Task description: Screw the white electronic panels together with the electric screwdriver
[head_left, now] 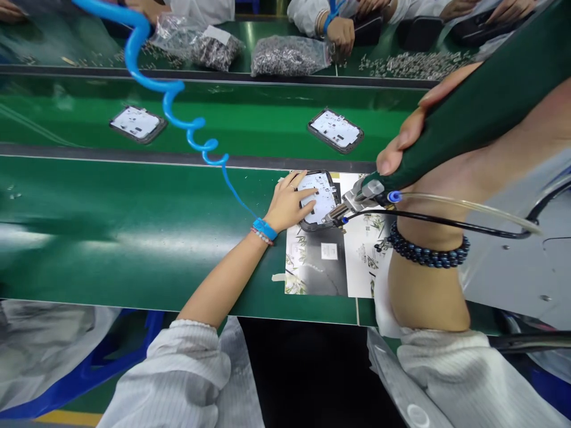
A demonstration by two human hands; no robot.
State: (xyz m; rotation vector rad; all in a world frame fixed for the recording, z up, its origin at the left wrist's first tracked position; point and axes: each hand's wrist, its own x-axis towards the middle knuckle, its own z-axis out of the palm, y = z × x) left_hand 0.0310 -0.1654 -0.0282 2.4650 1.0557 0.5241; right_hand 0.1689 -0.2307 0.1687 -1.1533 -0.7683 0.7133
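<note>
My left hand [289,202] lies with spread fingers over the left part of a dark-framed device housing with a white circuit board [322,185]. Its fingertips rest on the board, and a blue wrist strap [264,229] circles the wrist. In my right hand [408,134] is a green powered screwdriver [486,98], its fingers wrapped around the body. The screwdriver's metal nose [345,207] slants down to the lower right edge of the housing; whether the tip touches a screw is too small to tell. Beneath the housing lies a printed sheet [316,267].
Two similar housings, one at left [137,123] and one at right [336,129], lie on the green belt beyond the bench. Farther back are bags of small metal parts [289,56] and co-workers' hands. A coiled blue cord [191,134] and thin hoses [468,224] cross the workspace.
</note>
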